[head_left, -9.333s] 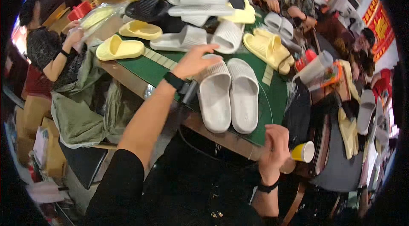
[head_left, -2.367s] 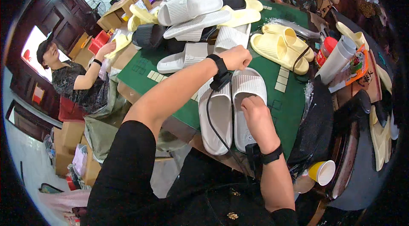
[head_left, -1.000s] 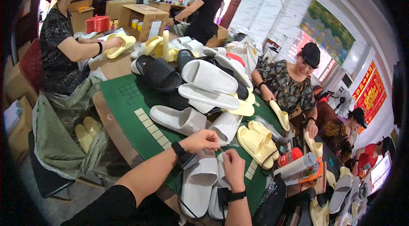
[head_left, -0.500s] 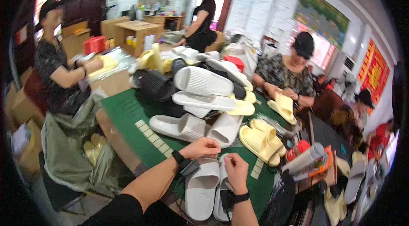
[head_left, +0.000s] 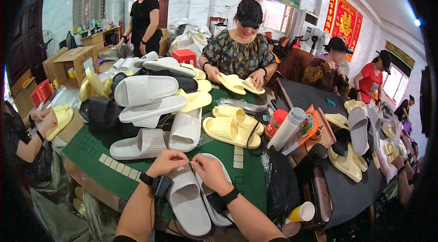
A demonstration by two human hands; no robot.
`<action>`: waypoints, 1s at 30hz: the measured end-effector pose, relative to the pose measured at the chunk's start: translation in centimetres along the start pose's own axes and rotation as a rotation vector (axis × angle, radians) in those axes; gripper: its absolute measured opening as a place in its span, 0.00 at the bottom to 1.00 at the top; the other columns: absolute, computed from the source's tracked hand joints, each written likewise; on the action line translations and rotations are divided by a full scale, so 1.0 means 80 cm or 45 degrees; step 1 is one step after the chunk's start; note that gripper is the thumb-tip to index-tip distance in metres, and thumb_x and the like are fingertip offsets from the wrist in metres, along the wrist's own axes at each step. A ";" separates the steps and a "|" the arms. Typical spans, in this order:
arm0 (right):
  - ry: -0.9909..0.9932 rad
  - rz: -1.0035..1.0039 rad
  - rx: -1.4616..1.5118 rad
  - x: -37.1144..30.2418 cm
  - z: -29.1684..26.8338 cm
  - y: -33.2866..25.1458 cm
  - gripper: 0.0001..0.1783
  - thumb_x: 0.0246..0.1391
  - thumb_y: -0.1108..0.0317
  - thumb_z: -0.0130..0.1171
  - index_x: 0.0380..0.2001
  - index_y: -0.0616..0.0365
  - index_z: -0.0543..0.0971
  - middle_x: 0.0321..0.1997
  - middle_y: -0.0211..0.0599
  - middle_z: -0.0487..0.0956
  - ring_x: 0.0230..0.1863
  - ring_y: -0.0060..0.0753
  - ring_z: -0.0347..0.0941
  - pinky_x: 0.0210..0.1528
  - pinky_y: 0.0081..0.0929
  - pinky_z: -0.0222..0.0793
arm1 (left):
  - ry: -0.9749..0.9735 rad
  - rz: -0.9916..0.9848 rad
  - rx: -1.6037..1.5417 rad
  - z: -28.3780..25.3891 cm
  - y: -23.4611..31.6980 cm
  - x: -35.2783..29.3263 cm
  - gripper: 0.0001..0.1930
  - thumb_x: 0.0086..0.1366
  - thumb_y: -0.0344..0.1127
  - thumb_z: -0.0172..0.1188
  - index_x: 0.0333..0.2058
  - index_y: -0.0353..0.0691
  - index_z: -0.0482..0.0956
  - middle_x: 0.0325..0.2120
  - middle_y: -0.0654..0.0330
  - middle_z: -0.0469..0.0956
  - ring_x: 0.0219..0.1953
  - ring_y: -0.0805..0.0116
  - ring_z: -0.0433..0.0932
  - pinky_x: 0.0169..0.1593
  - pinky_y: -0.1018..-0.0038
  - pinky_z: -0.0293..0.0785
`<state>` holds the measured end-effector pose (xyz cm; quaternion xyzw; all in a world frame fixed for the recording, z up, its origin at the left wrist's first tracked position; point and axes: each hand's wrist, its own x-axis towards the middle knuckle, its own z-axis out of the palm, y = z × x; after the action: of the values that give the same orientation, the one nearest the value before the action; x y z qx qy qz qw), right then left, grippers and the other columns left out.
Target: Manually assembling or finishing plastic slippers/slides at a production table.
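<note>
My left hand [head_left: 169,162] and my right hand [head_left: 212,174] meet fingertip to fingertip above a pair of light grey slippers, both in a pinch. A tiny dark thin bit shows between the fingertips, too small to name. Under my hands the left grey slipper [head_left: 190,205] lies sole down with its ribbed strap away from me. The right grey slipper [head_left: 218,212] lies alongside it, partly covered by my right hand and wrist. Both rest at the near edge of a green table mat [head_left: 132,166].
A heap of white, grey, black and yellow slippers [head_left: 146,91] rises beyond my hands. To the right are a yellow slipper pair [head_left: 232,128], a white bottle [head_left: 286,128], a red-lidded jar [head_left: 276,123] and a paper cup [head_left: 302,212]. Across, a person [head_left: 239,50] handles yellow slippers.
My view has swung to the right, so the scene sits further left. My two hands, slightly apart before, now touch at the fingertips. The person opposite now has two yellow slippers apart.
</note>
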<state>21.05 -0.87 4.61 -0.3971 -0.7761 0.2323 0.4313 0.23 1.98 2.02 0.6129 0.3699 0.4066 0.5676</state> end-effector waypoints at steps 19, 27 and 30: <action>0.008 -0.146 0.014 0.000 0.008 0.007 0.08 0.58 0.64 0.53 0.31 0.57 0.73 0.27 0.48 0.76 0.32 0.55 0.73 0.34 0.46 0.67 | 0.099 -0.042 0.181 -0.005 -0.001 -0.004 0.07 0.59 0.30 0.67 0.33 0.32 0.83 0.27 0.65 0.81 0.29 0.81 0.75 0.34 0.81 0.71; 0.057 -0.308 -0.126 0.001 0.003 0.001 0.04 0.51 0.70 0.58 0.28 0.59 0.74 0.28 0.42 0.73 0.35 0.48 0.67 0.42 0.39 0.65 | 0.018 -0.039 0.210 -0.009 0.001 -0.006 0.06 0.58 0.28 0.66 0.33 0.31 0.81 0.28 0.63 0.81 0.31 0.79 0.76 0.36 0.80 0.72; -0.005 -0.225 -0.066 -0.003 0.005 0.005 0.05 0.52 0.71 0.58 0.30 0.60 0.74 0.33 0.41 0.72 0.41 0.46 0.66 0.45 0.38 0.65 | 0.066 0.030 0.168 -0.007 -0.009 0.000 0.04 0.57 0.26 0.65 0.31 0.32 0.81 0.27 0.63 0.81 0.30 0.79 0.76 0.34 0.81 0.71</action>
<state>20.98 -0.85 4.01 -0.3376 -0.8147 0.1739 0.4382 -0.27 2.29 1.28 0.6425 0.4032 0.4036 0.5116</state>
